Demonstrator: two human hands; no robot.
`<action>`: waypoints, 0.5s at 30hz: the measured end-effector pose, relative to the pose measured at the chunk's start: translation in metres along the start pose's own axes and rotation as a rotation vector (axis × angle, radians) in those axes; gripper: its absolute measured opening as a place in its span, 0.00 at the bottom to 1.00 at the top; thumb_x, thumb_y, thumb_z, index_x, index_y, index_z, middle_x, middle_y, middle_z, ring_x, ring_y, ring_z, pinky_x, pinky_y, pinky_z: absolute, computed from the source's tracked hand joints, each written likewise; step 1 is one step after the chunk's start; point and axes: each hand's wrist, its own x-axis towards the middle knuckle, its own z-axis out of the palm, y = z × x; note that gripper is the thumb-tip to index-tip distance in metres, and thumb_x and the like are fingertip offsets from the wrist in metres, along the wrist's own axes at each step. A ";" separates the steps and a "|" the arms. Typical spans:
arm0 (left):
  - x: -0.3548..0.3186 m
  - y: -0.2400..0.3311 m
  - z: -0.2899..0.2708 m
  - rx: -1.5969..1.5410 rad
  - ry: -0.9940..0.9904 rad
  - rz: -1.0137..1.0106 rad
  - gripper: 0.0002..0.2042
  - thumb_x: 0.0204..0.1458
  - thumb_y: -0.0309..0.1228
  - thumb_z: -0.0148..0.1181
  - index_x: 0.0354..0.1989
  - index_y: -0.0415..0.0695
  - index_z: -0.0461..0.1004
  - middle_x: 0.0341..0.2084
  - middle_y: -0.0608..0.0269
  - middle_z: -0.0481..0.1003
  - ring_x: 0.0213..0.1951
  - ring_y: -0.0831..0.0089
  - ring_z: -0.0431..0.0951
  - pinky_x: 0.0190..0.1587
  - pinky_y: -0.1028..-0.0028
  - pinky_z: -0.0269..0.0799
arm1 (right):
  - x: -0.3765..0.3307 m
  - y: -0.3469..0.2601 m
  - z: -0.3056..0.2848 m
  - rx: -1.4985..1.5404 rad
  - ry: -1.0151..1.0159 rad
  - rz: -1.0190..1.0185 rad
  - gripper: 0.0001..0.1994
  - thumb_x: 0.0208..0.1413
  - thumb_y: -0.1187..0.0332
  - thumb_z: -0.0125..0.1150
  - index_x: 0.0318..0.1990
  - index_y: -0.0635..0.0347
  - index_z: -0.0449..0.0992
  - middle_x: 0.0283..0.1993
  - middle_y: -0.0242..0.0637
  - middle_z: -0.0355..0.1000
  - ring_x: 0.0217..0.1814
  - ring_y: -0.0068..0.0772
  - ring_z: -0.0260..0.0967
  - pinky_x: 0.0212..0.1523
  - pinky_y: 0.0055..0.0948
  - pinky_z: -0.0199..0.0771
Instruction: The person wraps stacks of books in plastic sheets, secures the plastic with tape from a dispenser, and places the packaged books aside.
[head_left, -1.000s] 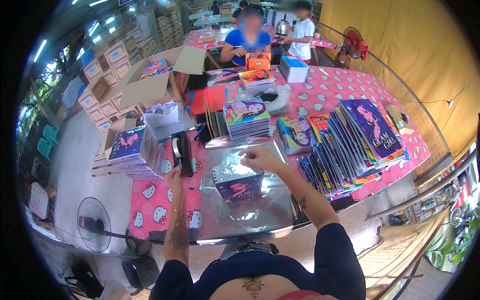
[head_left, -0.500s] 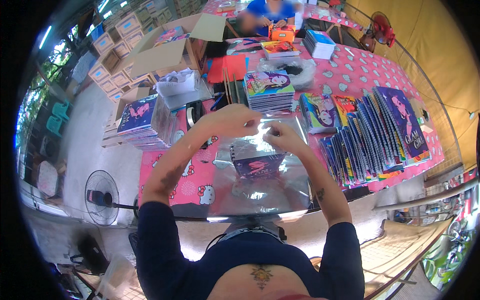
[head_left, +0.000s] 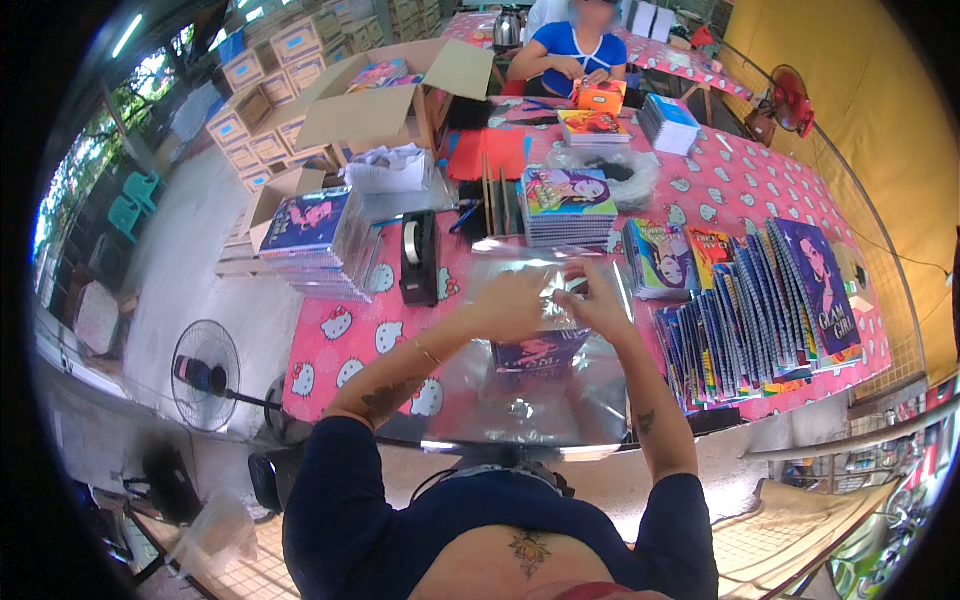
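Observation:
A small notebook stack with a purple cover (head_left: 540, 352) sits in front of me on a sheet of clear plastic film (head_left: 455, 375), which shines around and over it. Across the stack's top lies my left hand (head_left: 512, 303), its fingers bent together on the film. My right hand (head_left: 597, 308) meets it from the other side, thumb and curved fingers apart, close to the film. The notebooks' far side is hidden under both hands. Left of them stands a black tape dispenser (head_left: 420, 260).
Wrapped notebooks (head_left: 312, 245) are piled at left, spiral notebooks (head_left: 570, 205) beyond my hands, and a leaning row of notebooks (head_left: 745, 300) at right. An open carton (head_left: 370, 120) stands far left. Across the pink table sits another person (head_left: 575, 55). A fan (head_left: 205, 375) stands left.
My left hand and forearm have come nearer and lower over the stack, uncovering the tape dispenser. My right hand's fingers have spread a little. The whole view has shifted.

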 end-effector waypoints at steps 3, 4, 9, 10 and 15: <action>-0.028 0.018 -0.003 0.344 0.124 0.109 0.34 0.41 0.50 0.68 0.48 0.32 0.72 0.49 0.41 0.72 0.52 0.50 0.73 0.48 0.58 0.71 | -0.039 -0.024 0.007 -0.161 0.089 -0.354 0.28 0.52 0.60 0.69 0.57 0.60 0.66 0.49 0.39 0.68 0.46 0.31 0.67 0.47 0.32 0.70; -0.024 0.019 -0.008 0.374 0.093 0.109 0.34 0.39 0.50 0.69 0.46 0.32 0.72 0.48 0.41 0.72 0.50 0.49 0.73 0.48 0.57 0.72 | -0.060 -0.031 0.011 -0.212 0.103 -0.445 0.28 0.53 0.59 0.69 0.57 0.61 0.65 0.50 0.39 0.68 0.47 0.30 0.67 0.48 0.32 0.69; -0.004 0.039 -0.027 0.017 0.025 -0.055 0.25 0.33 0.43 0.69 0.34 0.36 0.69 0.36 0.44 0.72 0.41 0.47 0.73 0.44 0.55 0.71 | -0.110 0.014 0.121 1.084 -0.971 0.207 0.30 0.58 0.55 0.63 0.62 0.60 0.64 0.61 0.41 0.67 0.62 0.37 0.65 0.64 0.39 0.63; -0.004 0.047 -0.034 -0.012 0.108 -0.064 0.24 0.33 0.43 0.69 0.33 0.37 0.69 0.35 0.44 0.72 0.40 0.47 0.73 0.43 0.56 0.71 | -0.106 0.040 0.136 1.476 -0.892 0.173 0.30 0.58 0.53 0.62 0.63 0.60 0.63 0.62 0.41 0.66 0.63 0.38 0.64 0.65 0.40 0.62; -0.107 0.019 -0.006 -0.696 0.366 -0.345 0.39 0.41 0.49 0.72 0.56 0.32 0.66 0.54 0.43 0.70 0.58 0.58 0.69 0.56 0.60 0.68 | -0.086 0.084 0.078 1.412 0.006 0.026 0.31 0.54 0.55 0.68 0.61 0.59 0.64 0.57 0.42 0.70 0.58 0.37 0.69 0.62 0.47 0.70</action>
